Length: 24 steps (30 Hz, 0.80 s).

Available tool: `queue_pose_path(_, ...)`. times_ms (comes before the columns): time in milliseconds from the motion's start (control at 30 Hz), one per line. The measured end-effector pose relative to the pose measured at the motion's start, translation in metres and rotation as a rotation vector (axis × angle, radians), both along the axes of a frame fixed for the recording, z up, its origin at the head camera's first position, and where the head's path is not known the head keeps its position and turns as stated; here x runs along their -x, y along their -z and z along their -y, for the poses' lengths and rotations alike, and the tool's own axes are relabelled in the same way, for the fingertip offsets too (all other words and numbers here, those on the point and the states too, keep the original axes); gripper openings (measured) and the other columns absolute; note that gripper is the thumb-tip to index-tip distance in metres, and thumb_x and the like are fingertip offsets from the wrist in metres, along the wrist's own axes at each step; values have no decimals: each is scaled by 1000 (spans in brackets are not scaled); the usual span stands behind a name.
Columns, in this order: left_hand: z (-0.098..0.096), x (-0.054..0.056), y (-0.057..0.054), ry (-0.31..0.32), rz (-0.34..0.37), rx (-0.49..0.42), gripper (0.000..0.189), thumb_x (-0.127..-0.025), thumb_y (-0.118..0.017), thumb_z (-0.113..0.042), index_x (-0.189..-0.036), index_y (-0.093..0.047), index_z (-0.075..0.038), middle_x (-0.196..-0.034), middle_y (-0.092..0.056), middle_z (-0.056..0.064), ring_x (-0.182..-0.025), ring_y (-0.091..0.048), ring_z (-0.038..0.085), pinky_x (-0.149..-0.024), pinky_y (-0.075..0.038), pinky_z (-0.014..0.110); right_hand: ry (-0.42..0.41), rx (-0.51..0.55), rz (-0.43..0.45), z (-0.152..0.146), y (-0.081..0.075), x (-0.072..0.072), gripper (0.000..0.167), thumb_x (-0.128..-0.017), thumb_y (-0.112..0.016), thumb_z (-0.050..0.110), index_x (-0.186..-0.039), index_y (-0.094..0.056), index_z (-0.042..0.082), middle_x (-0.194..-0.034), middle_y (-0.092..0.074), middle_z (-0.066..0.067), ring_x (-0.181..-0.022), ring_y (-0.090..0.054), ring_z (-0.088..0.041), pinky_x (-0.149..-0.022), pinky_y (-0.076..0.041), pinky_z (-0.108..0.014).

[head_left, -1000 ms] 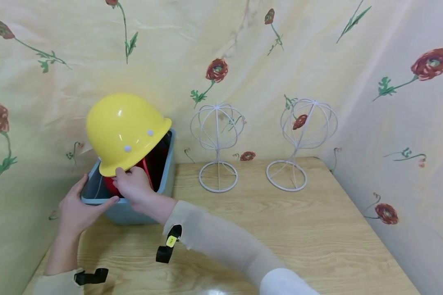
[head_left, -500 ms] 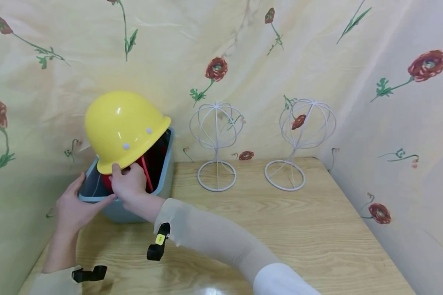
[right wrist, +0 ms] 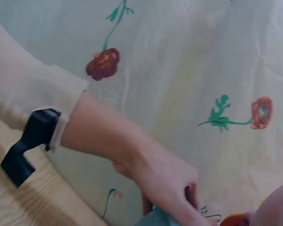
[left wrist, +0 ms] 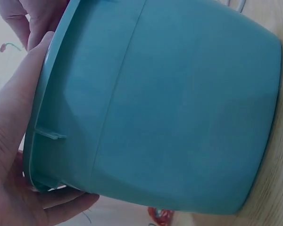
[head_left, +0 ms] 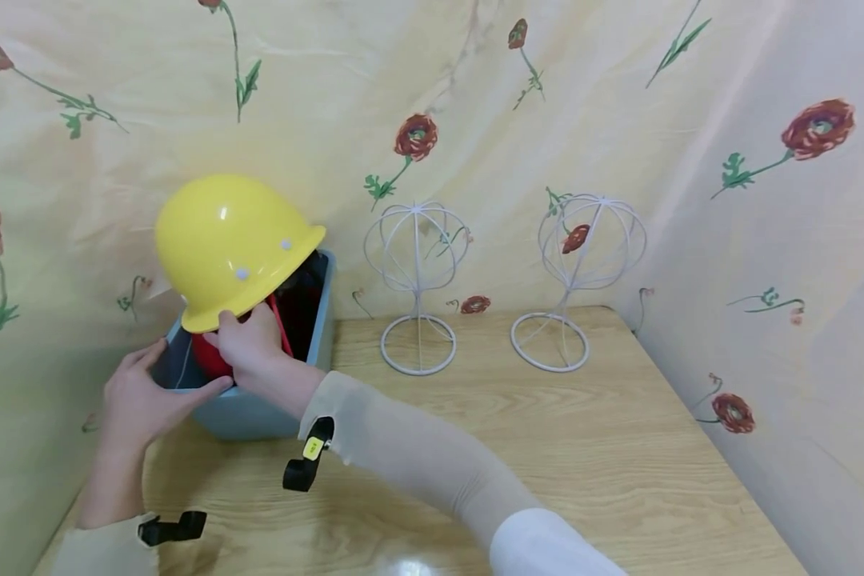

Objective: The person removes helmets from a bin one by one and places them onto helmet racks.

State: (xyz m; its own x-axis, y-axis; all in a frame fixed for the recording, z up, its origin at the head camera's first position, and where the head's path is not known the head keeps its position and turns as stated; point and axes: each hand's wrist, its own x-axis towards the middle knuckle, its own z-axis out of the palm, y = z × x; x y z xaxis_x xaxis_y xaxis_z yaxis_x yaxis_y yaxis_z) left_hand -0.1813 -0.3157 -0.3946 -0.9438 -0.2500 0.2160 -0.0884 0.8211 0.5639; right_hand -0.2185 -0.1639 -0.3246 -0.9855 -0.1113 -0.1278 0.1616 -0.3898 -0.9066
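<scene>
A yellow hard hat (head_left: 230,240) sits tilted over the blue-grey bin (head_left: 245,416) at the back left of the table. My right hand (head_left: 255,344) pinches the hat's near brim, thumb on top. With thumb and fingers spread along the bin's near left corner, my left hand (head_left: 140,400) grips its rim. Inside the bin a red rounded thing (head_left: 207,362) shows under the hat, partly hidden by the hat and my right hand. In the left wrist view the bin's side wall (left wrist: 170,103) fills most of the picture, with the left hand (left wrist: 14,155) around its rim.
Two white wire stands with globe-shaped tops, a left one (head_left: 418,248) and a right one (head_left: 579,256), stand right of the bin near the back wall. A flower-patterned cloth (head_left: 317,96) covers the walls behind and beside the wooden table (head_left: 583,448).
The hard hat has risen slightly and moved a little left relative to the bin, with my right hand on its brim. My left hand stays on the rim; the head view has shifted slightly.
</scene>
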Motion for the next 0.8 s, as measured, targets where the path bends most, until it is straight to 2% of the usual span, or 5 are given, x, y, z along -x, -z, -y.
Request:
queue_pose_path(100,-3,2,-1,10,-8,15,122,-81,-84,-65,-164,-29,6,-160,-33,41,-141,-35,64,-103,-43,82,-23,53,-19,-8,-3,4,29,-107,-59,3,-130,-62,21,-121,-70,-2,-124,-72,-32,-106,-58,-57)
queue_pose_path(300,-5,0,0,8,-21,7,121,-82,-83,-62,-163,-27,9,-160,-32,40,-144,-33,60,-103,-44,81,-136,121,-86,-31,-11,7,30,-107,-59,4,-131,-61,21,-123,-70,0,-128,-71,-31,-109,-56,-57)
queue_pose_path(500,-7,1,-1,-17,7,-17,120,-84,-82,-60,-165,-24,6,-164,-27,38,-147,-30,59,-100,-49,78,-195,195,-114,-65,-19,15,31,-108,-54,-1,-135,-62,13,-129,-72,-8,-131,-68,-37,-112,-53,-56)
queue_pose_path(667,-7,1,0,-30,25,-44,120,-84,-82,-61,-166,-23,4,-165,-26,37,-148,-30,59,-102,-49,78,-239,175,-112,-90,-13,21,38,-109,-48,-3,-143,-59,9,-142,-69,-15,-137,-63,-40,-113,-53,-53)
queue_pose_path(800,-7,0,2,-36,35,-55,120,-84,-81,-62,-167,-22,2,-167,-25,36,-149,-29,59,-103,-49,78,-280,155,-146,-106,-6,23,43,-109,-47,-4,-149,-56,8,-149,-64,-17,-141,-60,-39,-113,-53,-51)
